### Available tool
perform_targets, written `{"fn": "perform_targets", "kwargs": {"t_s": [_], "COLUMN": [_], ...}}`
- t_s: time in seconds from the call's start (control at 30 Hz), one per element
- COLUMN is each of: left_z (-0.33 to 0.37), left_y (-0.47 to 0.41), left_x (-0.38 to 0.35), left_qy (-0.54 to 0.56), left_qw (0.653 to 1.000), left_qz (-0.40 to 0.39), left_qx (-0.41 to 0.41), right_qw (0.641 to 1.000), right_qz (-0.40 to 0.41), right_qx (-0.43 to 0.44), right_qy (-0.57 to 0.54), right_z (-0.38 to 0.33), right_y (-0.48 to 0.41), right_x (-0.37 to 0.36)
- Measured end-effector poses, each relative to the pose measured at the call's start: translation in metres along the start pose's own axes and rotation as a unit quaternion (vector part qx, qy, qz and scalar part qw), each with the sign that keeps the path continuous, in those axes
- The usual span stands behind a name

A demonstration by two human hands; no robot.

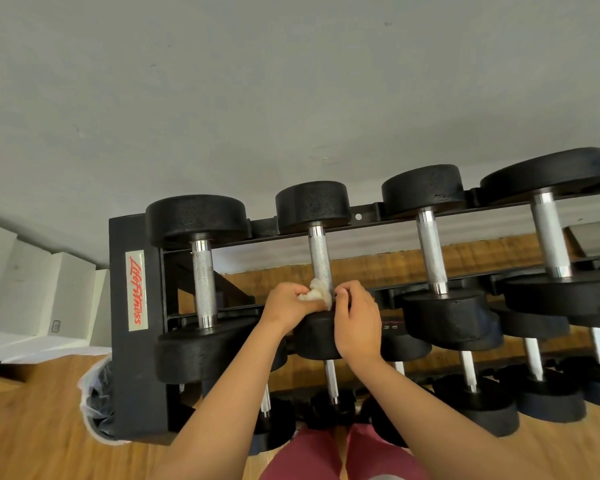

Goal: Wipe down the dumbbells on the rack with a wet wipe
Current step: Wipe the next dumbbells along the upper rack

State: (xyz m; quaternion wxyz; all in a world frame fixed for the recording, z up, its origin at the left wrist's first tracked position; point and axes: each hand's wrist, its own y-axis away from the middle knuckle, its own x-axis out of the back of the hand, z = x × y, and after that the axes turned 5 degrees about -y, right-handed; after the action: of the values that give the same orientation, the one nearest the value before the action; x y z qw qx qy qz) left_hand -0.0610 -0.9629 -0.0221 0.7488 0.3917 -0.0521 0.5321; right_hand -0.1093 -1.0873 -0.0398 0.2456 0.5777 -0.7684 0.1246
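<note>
Since the left hand [286, 303] has the wet wipe [314, 293] scrunched in its fingers and pressed on the near end of the handle [319, 261], pretty much everything hinges on which way that bar runs. The dumbbell [312, 206] lies lengthwise straight away from the hand, toward the wall, so the rest of the knurled steel sits just beyond the fingertips. The right hand [357, 320] is just across the handle from it, fingers curled over the near head [314, 341], and it looks like it's steadying the thing. Both hands touch it, but the left one's got the wipe, so I'd guess it does the sliding, out along the bar. The dumbbell itself is second in from the end post of the rack [129, 341], top tier, with chunky round black heads in a rough pitted finish and a chrome handle. The wipe is a small white crumpled wad; can't really tell how wet it is.
</note>
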Motion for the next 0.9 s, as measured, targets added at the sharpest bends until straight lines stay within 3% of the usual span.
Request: {"fn": "perform_targets", "kwargs": {"t_s": [0.23, 0.33, 0.43, 0.53, 0.7, 0.9], "left_z": [0.001, 0.004, 0.015, 0.014, 0.006, 0.022], "left_y": [0.009, 0.021, 0.04, 0.051, 0.062, 0.085], "left_x": [-0.007, -0.013, -0.017, -0.013, -0.003, -0.03], "left_qy": [-0.009, 0.126, 0.214, 0.196, 0.17, 0.102], "left_qw": [0.995, 0.984, 0.971, 0.974, 0.974, 0.98], "left_qz": [0.096, 0.128, 0.097, 0.087, 0.108, 0.109], "left_qx": [-0.034, -0.025, -0.042, -0.078, -0.099, -0.134], "right_qw": [1.0, 1.0, 0.999, 0.999, 0.998, 0.996], "right_qz": [0.017, 0.012, -0.01, -0.03, 0.018, 0.028], "right_qx": [-0.006, -0.012, -0.017, 0.01, 0.046, 0.038], "right_qy": [-0.017, -0.019, -0.038, -0.018, 0.026, -0.071], "right_z": [0.0, -0.001, -0.003, -0.007, -0.004, 0.008], "right_y": [0.0, 0.001, 0.001, 0.004, 0.033, 0.075], "right_x": [0.0, 0.001, 0.004, 0.016, 0.052, 0.09]}}
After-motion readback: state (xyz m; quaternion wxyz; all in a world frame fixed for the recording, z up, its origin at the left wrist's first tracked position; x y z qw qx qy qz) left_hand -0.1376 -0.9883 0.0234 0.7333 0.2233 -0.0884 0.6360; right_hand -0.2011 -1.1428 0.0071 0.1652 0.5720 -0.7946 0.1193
